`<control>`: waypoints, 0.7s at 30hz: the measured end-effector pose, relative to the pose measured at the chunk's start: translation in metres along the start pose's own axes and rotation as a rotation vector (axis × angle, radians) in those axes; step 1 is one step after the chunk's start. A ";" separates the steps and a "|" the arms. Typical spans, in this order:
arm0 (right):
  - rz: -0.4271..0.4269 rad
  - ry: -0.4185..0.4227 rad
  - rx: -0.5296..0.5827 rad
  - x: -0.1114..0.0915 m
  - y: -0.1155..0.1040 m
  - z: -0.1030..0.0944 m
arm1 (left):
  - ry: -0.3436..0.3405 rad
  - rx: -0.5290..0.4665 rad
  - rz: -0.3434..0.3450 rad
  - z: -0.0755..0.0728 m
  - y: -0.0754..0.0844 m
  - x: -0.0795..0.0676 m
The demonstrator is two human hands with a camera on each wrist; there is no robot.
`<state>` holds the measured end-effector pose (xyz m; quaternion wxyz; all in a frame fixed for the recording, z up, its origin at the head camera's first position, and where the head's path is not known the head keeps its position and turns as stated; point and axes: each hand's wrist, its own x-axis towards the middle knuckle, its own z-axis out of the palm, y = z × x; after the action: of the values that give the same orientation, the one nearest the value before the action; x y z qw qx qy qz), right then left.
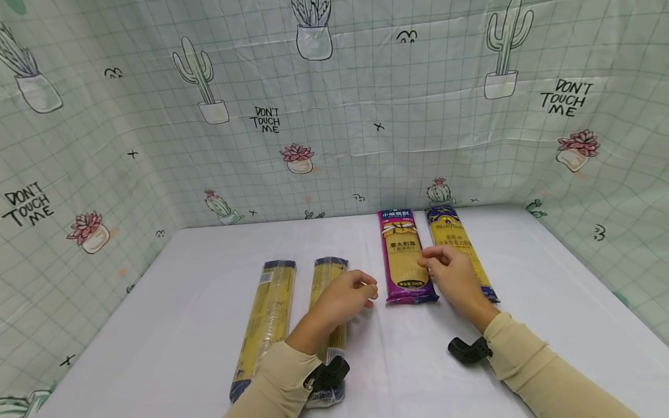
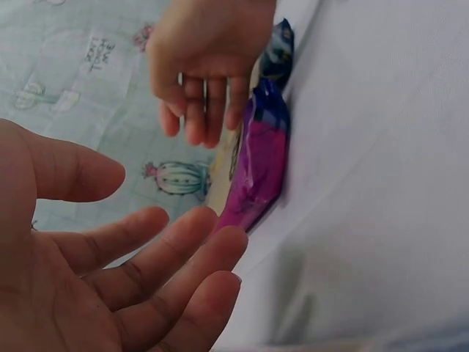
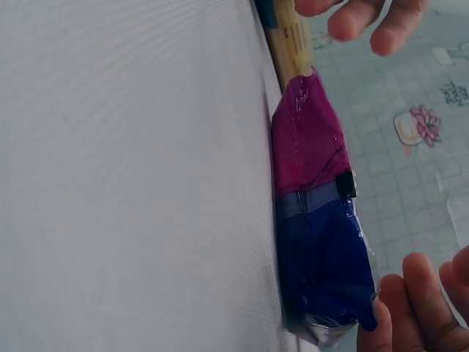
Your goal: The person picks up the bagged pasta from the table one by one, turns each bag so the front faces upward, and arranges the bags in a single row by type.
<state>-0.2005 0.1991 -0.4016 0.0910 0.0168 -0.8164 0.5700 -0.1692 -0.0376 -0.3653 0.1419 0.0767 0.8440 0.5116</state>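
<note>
A pale green checked cloth [image 1: 340, 145], printed with potted cacti, rises behind the white-covered table [image 1: 188, 302]. Towards the table's near edge, left of centre, lies a long yellow plastic packet with dark blue ends [image 1: 269, 319]; beside it, a matching packet [image 1: 326, 278] is partly hidden behind the left arm. By the far edge, right of centre, lies a magenta-and-blue pasta packet [image 1: 403, 255], and next to it, towards the far right corner, a yellow-and-blue pasta packet [image 1: 453, 233]. The left hand [image 1: 345, 297] has its grip released, fingers loosely bent. The right hand [image 1: 456, 278], equally slack, holds nothing; I can't tell whether its fingertips touch either wrapper.
</note>
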 end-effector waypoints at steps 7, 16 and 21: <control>-0.084 -0.109 -0.004 -0.008 -0.009 0.006 | -0.002 0.054 0.023 -0.017 -0.001 -0.007; -0.087 -0.306 -0.045 -0.014 -0.023 0.020 | -0.004 0.245 0.163 -0.044 -0.012 -0.010; -0.099 -0.467 -0.094 -0.011 -0.029 0.028 | 0.025 0.308 0.182 -0.055 -0.016 -0.011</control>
<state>-0.1890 0.1623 -0.3857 -0.0719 0.1838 -0.8390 0.5071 -0.1763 -0.0946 -0.3539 0.0710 0.1669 0.9037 0.3879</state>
